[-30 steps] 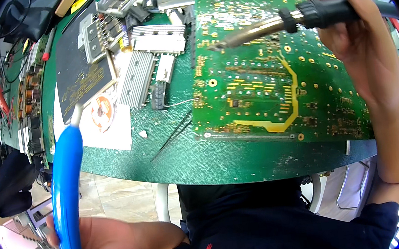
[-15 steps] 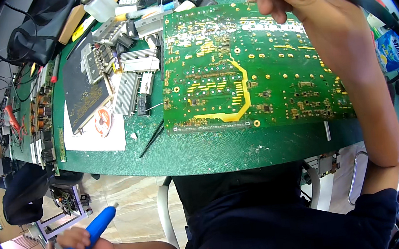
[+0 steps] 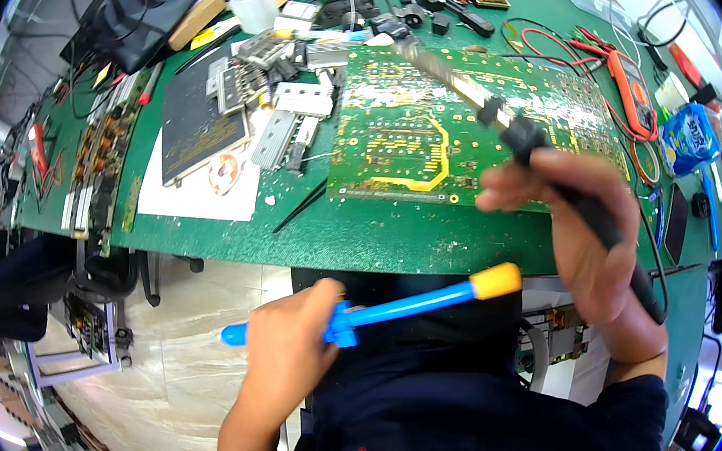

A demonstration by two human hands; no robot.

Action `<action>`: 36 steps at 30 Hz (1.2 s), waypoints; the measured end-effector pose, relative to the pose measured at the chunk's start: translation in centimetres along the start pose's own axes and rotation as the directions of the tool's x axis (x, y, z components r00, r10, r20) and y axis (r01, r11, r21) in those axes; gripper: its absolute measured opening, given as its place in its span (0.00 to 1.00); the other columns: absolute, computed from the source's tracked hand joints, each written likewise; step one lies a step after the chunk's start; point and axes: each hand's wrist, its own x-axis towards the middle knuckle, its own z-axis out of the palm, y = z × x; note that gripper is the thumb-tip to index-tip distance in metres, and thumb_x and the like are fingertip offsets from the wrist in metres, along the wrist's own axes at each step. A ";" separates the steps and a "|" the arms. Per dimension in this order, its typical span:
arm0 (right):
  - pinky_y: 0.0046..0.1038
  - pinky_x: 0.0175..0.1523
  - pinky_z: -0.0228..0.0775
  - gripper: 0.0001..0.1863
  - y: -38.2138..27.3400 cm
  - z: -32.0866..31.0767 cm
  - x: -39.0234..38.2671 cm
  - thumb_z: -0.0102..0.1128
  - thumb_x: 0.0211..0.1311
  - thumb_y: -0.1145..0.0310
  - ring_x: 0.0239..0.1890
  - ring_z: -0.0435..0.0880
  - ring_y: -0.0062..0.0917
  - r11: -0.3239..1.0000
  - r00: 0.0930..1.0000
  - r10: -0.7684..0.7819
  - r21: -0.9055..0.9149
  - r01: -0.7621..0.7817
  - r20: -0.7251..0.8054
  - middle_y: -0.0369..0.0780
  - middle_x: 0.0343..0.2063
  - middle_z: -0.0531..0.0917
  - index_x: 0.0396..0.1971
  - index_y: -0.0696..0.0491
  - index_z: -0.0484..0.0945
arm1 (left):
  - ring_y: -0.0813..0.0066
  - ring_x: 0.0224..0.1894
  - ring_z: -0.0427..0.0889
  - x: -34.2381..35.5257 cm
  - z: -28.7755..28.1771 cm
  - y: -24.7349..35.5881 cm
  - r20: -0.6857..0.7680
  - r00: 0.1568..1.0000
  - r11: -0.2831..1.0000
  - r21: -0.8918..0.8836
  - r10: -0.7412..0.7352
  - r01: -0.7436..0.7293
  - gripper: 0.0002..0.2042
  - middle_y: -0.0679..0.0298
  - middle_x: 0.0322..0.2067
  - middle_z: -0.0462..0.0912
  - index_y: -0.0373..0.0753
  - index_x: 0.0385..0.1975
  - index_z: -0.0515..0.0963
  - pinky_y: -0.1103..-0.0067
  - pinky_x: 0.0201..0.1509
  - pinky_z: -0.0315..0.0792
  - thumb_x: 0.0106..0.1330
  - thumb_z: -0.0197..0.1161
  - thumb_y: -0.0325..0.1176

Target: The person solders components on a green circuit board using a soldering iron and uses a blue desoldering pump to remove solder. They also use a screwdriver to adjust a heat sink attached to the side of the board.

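A blue desoldering pump (image 3: 410, 306) with a yellow end piece is gripped in my left hand (image 3: 290, 349), in front of my body below the table edge. My right hand (image 3: 590, 239) holds a soldering iron (image 3: 522, 136) by its black handle. The iron's metal barrel points to the far left, over a large green circuit board (image 3: 401, 145); motion blurs its front, so I cannot tell whether the tip touches the board. A thick yellow track runs down the left half of the board.
Black tweezers (image 3: 299, 208) lie left of the board. Beyond them are heatsinks (image 3: 277, 137), a dark panel (image 3: 198, 124), white paper (image 3: 170, 194) and a solder wick spool (image 3: 226, 171). A red multimeter (image 3: 629, 92) and a blue packet (image 3: 690, 139) sit at the right.
My left hand has brought the desoldering pump from the lower left to in front of my body. My right hand has come down nearer to me, and the iron's barrel now shows.
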 end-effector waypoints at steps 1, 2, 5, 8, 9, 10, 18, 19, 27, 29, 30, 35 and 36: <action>0.43 0.57 0.68 0.49 0.1 -0.1 -1.0 0.39 0.58 0.26 0.48 0.80 0.42 0.999 0.998 0.022 0.044 -0.025 0.056 0.56 0.47 0.77 0.59 0.59 0.62 | 0.56 0.20 0.77 0.7 0.3 0.9 -0.011 0.998 0.997 -0.029 0.069 -0.069 0.14 0.58 0.17 0.74 0.39 0.29 0.70 0.68 0.23 0.66 0.51 0.71 0.33; 0.46 0.58 0.68 0.49 0.2 0.5 -2.0 0.39 0.55 0.24 0.50 0.79 0.43 0.995 0.997 0.036 0.093 -0.041 0.064 0.56 0.48 0.76 0.59 0.56 0.62 | 0.56 0.20 0.77 0.8 0.4 1.6 0.016 0.993 0.993 -0.034 0.116 -0.115 0.13 0.58 0.17 0.73 0.40 0.28 0.70 0.67 0.23 0.66 0.52 0.70 0.32; 0.47 0.59 0.66 0.47 0.4 0.5 -3.9 0.36 0.56 0.24 0.50 0.78 0.44 0.992 0.994 0.008 0.122 -0.022 0.109 0.55 0.49 0.75 0.58 0.53 0.62 | 0.57 0.21 0.77 0.9 1.1 2.6 0.054 0.979 0.980 0.009 0.196 -0.197 0.11 0.60 0.17 0.73 0.40 0.29 0.69 0.66 0.23 0.67 0.54 0.67 0.30; 0.45 0.55 0.71 0.51 0.8 1.6 -4.9 0.35 0.52 0.23 0.47 0.82 0.44 0.966 0.996 -0.085 0.244 0.088 -0.021 0.57 0.45 0.79 0.56 0.57 0.66 | 0.59 0.22 0.78 0.7 2.3 3.5 0.048 0.974 0.975 0.006 0.221 -0.222 0.12 0.61 0.18 0.74 0.41 0.30 0.68 0.67 0.23 0.70 0.49 0.64 0.27; 0.45 0.55 0.71 0.50 0.4 1.8 -5.1 0.34 0.53 0.23 0.46 0.82 0.44 0.971 0.996 -0.090 0.221 0.094 -0.025 0.56 0.44 0.79 0.55 0.56 0.66 | 0.59 0.22 0.78 0.7 2.6 3.9 0.049 0.974 0.975 0.011 0.222 -0.223 0.11 0.61 0.18 0.74 0.41 0.30 0.68 0.68 0.23 0.70 0.49 0.63 0.28; 0.46 0.55 0.71 0.49 0.1 2.1 -5.3 0.34 0.53 0.23 0.46 0.82 0.44 0.975 0.995 -0.097 0.199 0.101 -0.032 0.56 0.44 0.80 0.55 0.54 0.66 | 0.60 0.21 0.79 0.9 2.8 4.3 0.053 0.973 0.974 0.019 0.225 -0.227 0.11 0.62 0.18 0.75 0.41 0.30 0.68 0.68 0.23 0.70 0.49 0.62 0.28; 0.49 0.63 0.62 0.51 3.6 2.7 -6.8 0.37 0.55 0.23 0.55 0.76 0.49 0.973 0.981 -0.066 0.228 0.022 0.185 0.59 0.49 0.76 0.57 0.59 0.62 | 0.72 0.16 0.78 1.5 4.1 7.1 -0.061 0.930 0.889 0.321 0.364 -0.327 0.10 0.69 0.14 0.73 0.37 0.35 0.73 0.76 0.18 0.67 0.56 0.57 0.33; 0.48 0.63 0.62 0.51 4.2 2.9 -7.2 0.37 0.55 0.23 0.55 0.76 0.48 0.973 0.982 -0.060 0.231 0.018 0.178 0.60 0.49 0.76 0.58 0.60 0.61 | 0.73 0.16 0.77 1.6 4.2 7.2 -0.067 0.914 0.866 0.354 0.400 -0.353 0.09 0.69 0.13 0.73 0.37 0.34 0.73 0.78 0.19 0.67 0.56 0.57 0.34; 0.46 0.57 0.68 0.53 5.8 5.0 -7.8 0.33 0.53 0.21 0.45 0.79 0.43 0.938 0.995 -0.102 0.335 0.095 0.003 0.55 0.41 0.77 0.52 0.63 0.67 | 0.75 0.14 0.75 2.0 4.9 6.5 -0.108 0.872 0.812 0.433 0.478 -0.391 0.07 0.70 0.13 0.72 0.39 0.30 0.73 0.80 0.19 0.65 0.58 0.56 0.34; 0.44 0.55 0.69 0.53 5.5 5.1 -7.4 0.32 0.52 0.20 0.42 0.78 0.39 0.933 0.993 -0.118 0.341 0.114 -0.010 0.52 0.37 0.76 0.50 0.62 0.68 | 0.75 0.14 0.76 2.0 5.0 6.5 -0.127 0.867 0.815 0.429 0.481 -0.389 0.06 0.70 0.13 0.72 0.39 0.28 0.73 0.80 0.19 0.65 0.58 0.57 0.35; 0.42 0.53 0.69 0.53 5.4 5.1 -7.3 0.32 0.51 0.20 0.40 0.78 0.37 0.940 0.994 -0.113 0.325 0.107 0.000 0.51 0.36 0.76 0.49 0.62 0.68 | 0.75 0.14 0.76 2.0 5.2 6.4 -0.152 0.860 0.821 0.415 0.487 -0.391 0.06 0.70 0.13 0.72 0.40 0.27 0.73 0.80 0.19 0.65 0.58 0.57 0.35; 0.34 0.44 0.69 0.54 4.6 5.2 -6.9 0.30 0.48 0.17 0.33 0.74 0.30 0.958 0.995 -0.093 0.273 0.082 0.028 0.48 0.33 0.74 0.43 0.61 0.70 | 0.75 0.16 0.77 1.5 5.9 6.8 -0.167 0.882 0.869 0.324 0.441 -0.374 0.08 0.70 0.14 0.73 0.43 0.21 0.74 0.79 0.20 0.66 0.59 0.57 0.38; 0.32 0.44 0.66 0.53 4.5 5.2 -6.9 0.30 0.49 0.17 0.33 0.72 0.29 0.964 0.994 -0.093 0.253 0.077 0.055 0.47 0.33 0.73 0.43 0.60 0.70 | 0.75 0.16 0.77 1.4 6.1 6.8 -0.166 0.883 0.878 0.288 0.438 -0.382 0.08 0.70 0.14 0.74 0.44 0.20 0.74 0.79 0.20 0.67 0.59 0.57 0.38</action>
